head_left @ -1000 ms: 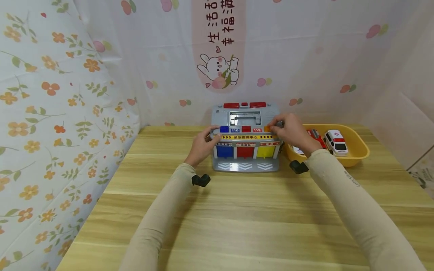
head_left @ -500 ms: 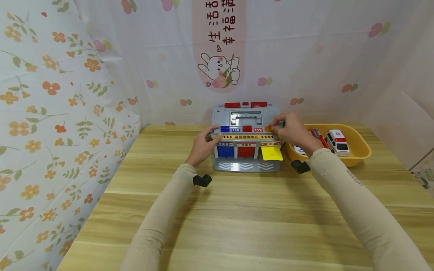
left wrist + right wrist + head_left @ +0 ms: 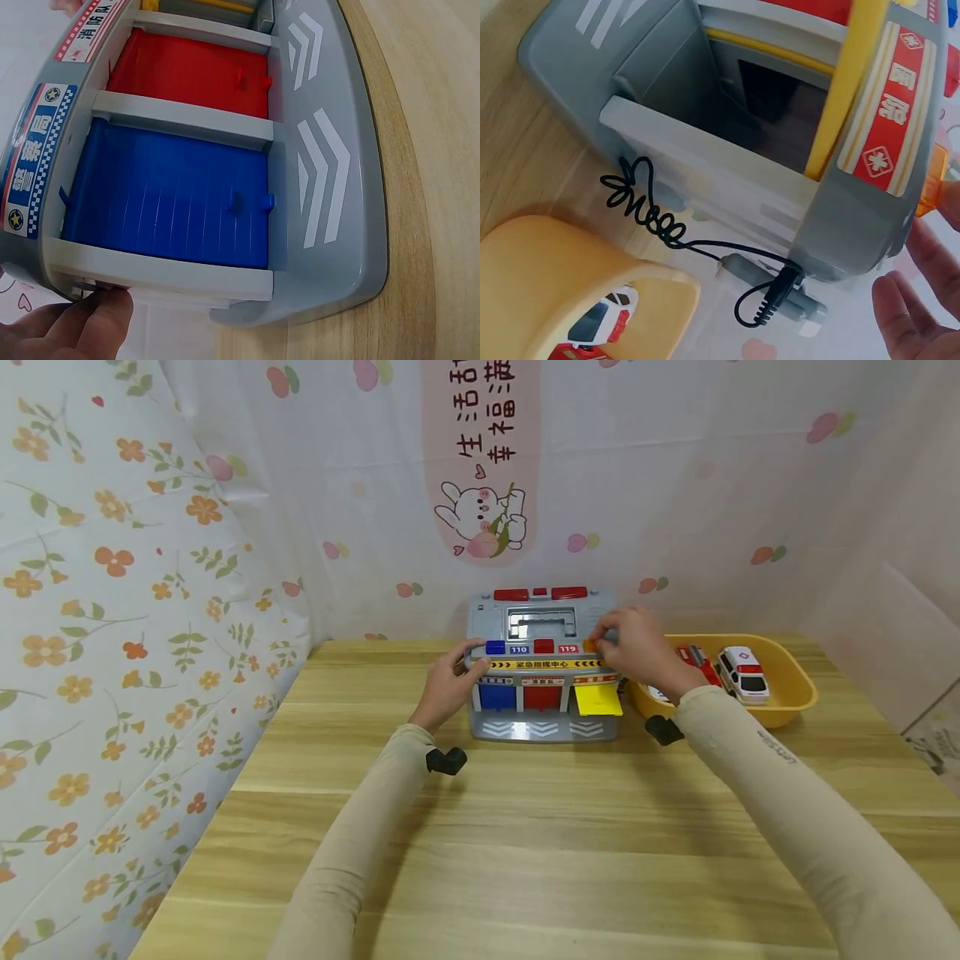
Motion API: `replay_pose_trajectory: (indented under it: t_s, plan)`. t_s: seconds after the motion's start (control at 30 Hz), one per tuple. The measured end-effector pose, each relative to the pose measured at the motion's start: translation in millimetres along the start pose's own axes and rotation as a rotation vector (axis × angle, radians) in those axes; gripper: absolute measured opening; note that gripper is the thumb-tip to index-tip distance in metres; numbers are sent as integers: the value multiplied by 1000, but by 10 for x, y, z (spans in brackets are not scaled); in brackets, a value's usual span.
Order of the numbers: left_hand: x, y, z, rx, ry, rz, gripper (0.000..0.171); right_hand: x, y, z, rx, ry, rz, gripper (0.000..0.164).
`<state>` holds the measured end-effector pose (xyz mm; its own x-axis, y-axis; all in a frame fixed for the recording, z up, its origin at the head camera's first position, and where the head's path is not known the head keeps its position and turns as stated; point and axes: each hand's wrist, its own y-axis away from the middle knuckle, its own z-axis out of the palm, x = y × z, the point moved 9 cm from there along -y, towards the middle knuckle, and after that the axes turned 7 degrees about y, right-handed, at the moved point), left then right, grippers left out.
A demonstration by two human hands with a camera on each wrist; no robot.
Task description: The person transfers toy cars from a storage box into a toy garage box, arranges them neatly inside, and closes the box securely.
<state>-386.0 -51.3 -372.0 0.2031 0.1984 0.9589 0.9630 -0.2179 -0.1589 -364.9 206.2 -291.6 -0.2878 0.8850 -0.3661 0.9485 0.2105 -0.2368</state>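
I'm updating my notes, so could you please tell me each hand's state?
Left hand: holding the toy garage.
Right hand: touching the orange button; whether it pinches cannot be told.

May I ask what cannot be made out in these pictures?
Left wrist: anything behind the blue door and red door, which are shut.
Right wrist: depths of the open bay, lost in shadow.
Right wrist: how the right hand meets the orange button; the right edge cuts the hand off.
Head: part of the red car, behind the right hand.
Head: the top of the lettering, cut off by the upper edge.
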Motion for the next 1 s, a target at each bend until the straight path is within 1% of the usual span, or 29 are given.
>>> replay_pose_trajectory:
  t_s: [0.1, 0.17, 0.27, 0.33, 0.43, 0.53, 0.63, 0.83, 1.0]
  plan:
    - [-6, 6, -4, 7, -7, -6, 40, -31, -11, -28, 1, 42, -47, 15]
    - [-11, 9, -1, 10, -10, -7, 40, -16, -7, -34, -30, 51, -65, 16]
    - [-15, 11, 0, 13, -8, -1, 39, 47, 8, -48, -76, 61, -86, 23]
    - [-14, 9, -2, 16, -8, 4, 39, 112, 31, -63, -101, 50, -77, 30]
    - [-8, 4, -7, 20, -11, 7, 39, 208, 77, -104, -109, 20, -49, 38]
    - [-1, 0, -9, 22, -18, 10, 39, 305, 122, -133, -123, -12, -6, 42]
    - [4, 6, -13, 24, -17, 11, 39, 375, 154, -145, -136, -20, 19, 46]
    - [-1, 16, -20, 29, -13, 12, 38, 506, 209, -162, -140, -13, 30, 51]
    - [3, 15, -16, 27, -4, 15, 38, 632, 253, -186, -133, -8, 38, 50]
